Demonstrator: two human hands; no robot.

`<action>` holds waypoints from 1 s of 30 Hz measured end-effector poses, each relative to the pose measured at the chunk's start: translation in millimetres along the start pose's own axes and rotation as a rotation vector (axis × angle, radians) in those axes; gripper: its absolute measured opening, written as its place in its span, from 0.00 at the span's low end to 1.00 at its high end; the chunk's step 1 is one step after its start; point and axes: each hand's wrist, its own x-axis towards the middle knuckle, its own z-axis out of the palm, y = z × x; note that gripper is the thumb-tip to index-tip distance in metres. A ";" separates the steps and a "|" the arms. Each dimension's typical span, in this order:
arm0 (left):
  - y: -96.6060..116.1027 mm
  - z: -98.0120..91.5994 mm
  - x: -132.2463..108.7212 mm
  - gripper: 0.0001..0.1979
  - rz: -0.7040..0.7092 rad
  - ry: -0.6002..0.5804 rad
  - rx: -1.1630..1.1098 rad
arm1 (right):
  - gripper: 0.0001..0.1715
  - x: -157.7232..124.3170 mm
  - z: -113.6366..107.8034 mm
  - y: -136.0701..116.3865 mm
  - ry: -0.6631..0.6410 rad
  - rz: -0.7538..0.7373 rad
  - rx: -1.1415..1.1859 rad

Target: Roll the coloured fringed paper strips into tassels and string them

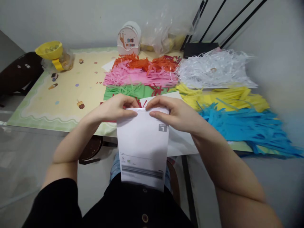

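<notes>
Left hand (116,107) and right hand (178,111) pinched the printed white paper (142,139) along its top edge, mid-frame. Long axis ran down-frame from both.

We are seeing white paper (142,139) bearing grey print, orange strips (161,65), pink strips (147,77), green strips (128,91), yellow strips (230,98), blue strips (247,125), white strips (216,69), and a cream counter (66,91) showing scalloped green edging and scattered ice-cream motifs.
</notes>
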 end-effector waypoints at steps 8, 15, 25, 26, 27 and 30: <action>1.1 -8.8 30.7 0.10 -0.281 -0.339 0.080 | 0.14 9.3 6.0 3.0 -0.102 0.018 -0.116; -5.0 0.4 44.2 0.11 -0.423 -0.451 0.079 | 0.19 9.2 11.9 8.0 -0.192 0.109 -0.259; -33.0 8.4 56.7 0.07 -0.372 -0.346 0.098 | 0.19 14.1 58.6 11.7 -0.115 -0.252 -0.821; -34.1 7.5 55.6 0.07 -0.374 -0.343 0.067 | 0.21 14.6 61.6 10.6 -0.134 -0.267 -0.835; -34.7 6.2 54.5 0.08 -0.381 -0.353 0.017 | 0.22 15.2 63.7 9.7 -0.144 -0.271 -0.846; -35.4 0.7 53.1 0.10 -0.406 -0.357 -0.170 | 0.27 17.9 65.7 9.1 -0.133 -0.249 -0.878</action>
